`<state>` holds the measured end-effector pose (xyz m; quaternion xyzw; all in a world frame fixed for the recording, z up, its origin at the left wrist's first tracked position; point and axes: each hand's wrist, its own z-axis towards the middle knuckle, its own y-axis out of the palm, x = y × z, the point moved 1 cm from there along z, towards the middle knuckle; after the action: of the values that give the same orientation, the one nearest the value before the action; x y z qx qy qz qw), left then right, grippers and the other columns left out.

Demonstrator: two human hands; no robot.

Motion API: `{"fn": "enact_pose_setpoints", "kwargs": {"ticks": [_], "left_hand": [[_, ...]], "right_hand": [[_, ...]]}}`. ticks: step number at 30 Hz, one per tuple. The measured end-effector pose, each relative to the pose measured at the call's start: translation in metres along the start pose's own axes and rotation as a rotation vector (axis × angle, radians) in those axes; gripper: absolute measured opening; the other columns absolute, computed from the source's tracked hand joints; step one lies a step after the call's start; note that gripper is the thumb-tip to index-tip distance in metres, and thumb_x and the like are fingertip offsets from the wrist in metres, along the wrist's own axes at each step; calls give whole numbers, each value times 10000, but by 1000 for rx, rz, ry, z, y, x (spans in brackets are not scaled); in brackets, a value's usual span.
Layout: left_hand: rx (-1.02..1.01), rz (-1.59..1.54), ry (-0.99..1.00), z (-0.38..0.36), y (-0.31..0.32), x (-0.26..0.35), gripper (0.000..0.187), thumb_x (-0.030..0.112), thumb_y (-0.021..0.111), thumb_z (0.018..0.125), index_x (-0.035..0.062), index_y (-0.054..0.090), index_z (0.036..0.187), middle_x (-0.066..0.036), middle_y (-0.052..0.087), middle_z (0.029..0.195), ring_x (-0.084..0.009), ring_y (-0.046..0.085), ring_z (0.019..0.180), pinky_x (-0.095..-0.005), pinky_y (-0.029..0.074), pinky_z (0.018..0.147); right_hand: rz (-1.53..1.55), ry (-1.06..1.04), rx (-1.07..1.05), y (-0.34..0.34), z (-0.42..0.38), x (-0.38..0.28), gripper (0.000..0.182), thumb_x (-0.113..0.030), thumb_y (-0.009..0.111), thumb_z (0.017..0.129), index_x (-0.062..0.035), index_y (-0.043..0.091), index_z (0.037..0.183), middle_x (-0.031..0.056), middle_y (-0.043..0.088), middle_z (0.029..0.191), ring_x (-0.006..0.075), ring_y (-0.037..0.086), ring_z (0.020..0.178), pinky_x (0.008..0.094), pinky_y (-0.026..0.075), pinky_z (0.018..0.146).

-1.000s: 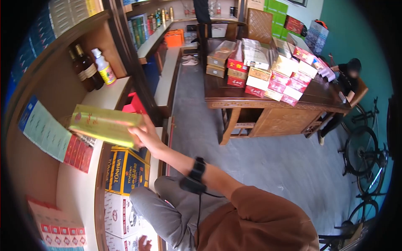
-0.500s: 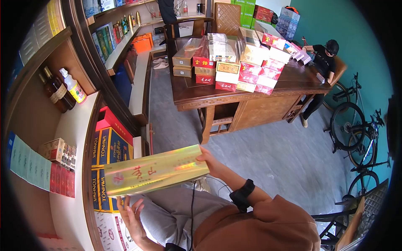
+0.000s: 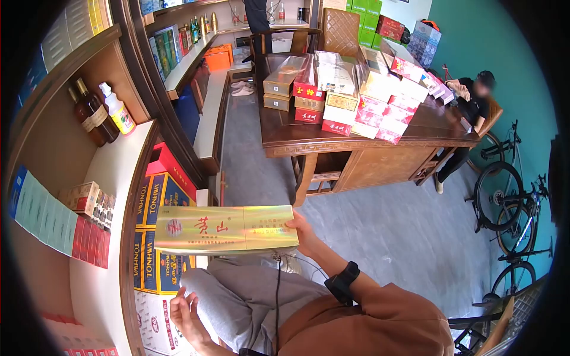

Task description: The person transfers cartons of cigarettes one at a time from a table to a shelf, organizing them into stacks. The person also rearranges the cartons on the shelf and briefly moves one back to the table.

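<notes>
My right hand (image 3: 304,238) grips the right end of a long, shiny gold cigarette carton (image 3: 205,230) with red Chinese characters on it. The carton is held nearly level above my lap, its printed face toward me. Below its left end is my left hand (image 3: 189,317), apart from the carton, with its loosely bent fingers separated and nothing in them. Behind the carton's left end stand stacked blue-and-yellow boxes (image 3: 172,270) marked TONHWA, partly hidden by it.
Shelving (image 3: 122,196) on the left holds bottles (image 3: 95,115) and a row of small packs (image 3: 50,210). Across the room, a wooden desk (image 3: 380,169) carries several stacked cartons (image 3: 338,107). A person in black (image 3: 475,98) sits behind it. Bicycles (image 3: 504,184) lean along the right wall.
My left hand has come away from the carton's lower left edge and dropped a little. The carton has turned nearly level in my right hand. The view has shifted slightly left.
</notes>
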<state>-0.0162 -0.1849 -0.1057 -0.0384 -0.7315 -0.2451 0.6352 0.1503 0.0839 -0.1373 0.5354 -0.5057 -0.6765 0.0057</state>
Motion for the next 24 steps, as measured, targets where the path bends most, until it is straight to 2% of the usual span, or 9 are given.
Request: {"fn": "enact_pose_setpoints", "kwargs": {"ticks": [3, 7, 9, 11, 16, 17, 20, 22, 24], "left_hand": [[120, -36, 81, -8, -20, 0, 162, 239, 594, 795, 103, 507, 810, -64, 548, 933, -126, 530, 735, -306, 386, 757], [176, -57, 83, -11, -37, -7, 190, 265, 628, 764, 109, 520, 771, -63, 550, 919, -135, 528, 748, -351, 377, 770], [236, -36, 67, -11, -38, -10, 131, 197, 613, 770, 91, 538, 779, -71, 554, 917, -140, 526, 761, -338, 398, 750], [200, -81, 83, -10, -37, -9, 104, 152, 598, 777, 69, 534, 773, -96, 562, 906, -148, 537, 743, -283, 437, 697], [132, -183, 55, -5, -43, -13, 131, 153, 598, 791, 59, 522, 741, -100, 580, 871, -147, 548, 712, -291, 435, 715], [140, -195, 57, -5, -43, -11, 138, 150, 596, 792, 53, 518, 732, -99, 582, 858, -145, 543, 708, -291, 430, 715], [157, -221, 62, -4, -53, -18, 140, 151, 597, 791, 53, 517, 730, -96, 582, 851, -144, 537, 707, -285, 425, 706], [167, -236, 69, -5, -55, -19, 138, 153, 602, 788, 51, 524, 736, -93, 582, 848, -142, 534, 712, -280, 416, 702], [163, -144, 64, -8, -57, -19, 156, 184, 590, 800, 66, 507, 740, -79, 563, 871, -148, 546, 734, -281, 431, 713]], "right_hand": [[-1, 40, 5, 3, -4, -4, 383, -99, 483, 728, -60, 412, 1102, 68, 508, 1048, 173, 511, 968, 326, 429, 829], [-34, 50, 48, -7, -1, 6, 394, -106, 527, 720, -68, 421, 1098, 62, 511, 1046, 173, 513, 971, 335, 436, 830], [-109, 14, 71, -11, 1, 13, 446, -157, 547, 714, -28, 413, 1119, 85, 509, 1067, 187, 507, 986, 335, 412, 860], [-120, 7, 41, -7, 5, 16, 510, -212, 546, 718, 3, 398, 1157, 111, 499, 1107, 206, 495, 1014, 339, 383, 895], [-12, 34, -81, 14, 39, 7, 518, -246, 510, 753, -26, 377, 1202, 110, 472, 1174, 241, 464, 1075, 362, 364, 918], [-42, -13, -70, 37, 46, 1, 548, -267, 562, 725, -19, 388, 1182, 97, 480, 1155, 217, 475, 1063, 335, 389, 895], [4, -12, -196, 71, 98, 8, 503, -234, 552, 745, -29, 392, 1176, 102, 479, 1152, 218, 474, 1065, 347, 389, 898], [20, -14, -235, 127, 116, 11, 446, -202, 541, 766, -49, 394, 1159, 101, 491, 1120, 229, 462, 1080, 398, 402, 883], [-17, -17, -276, 177, 135, 23, 378, -203, 553, 771, -68, 407, 1093, 75, 520, 962, 205, 542, 902, 406, 451, 775]]}}
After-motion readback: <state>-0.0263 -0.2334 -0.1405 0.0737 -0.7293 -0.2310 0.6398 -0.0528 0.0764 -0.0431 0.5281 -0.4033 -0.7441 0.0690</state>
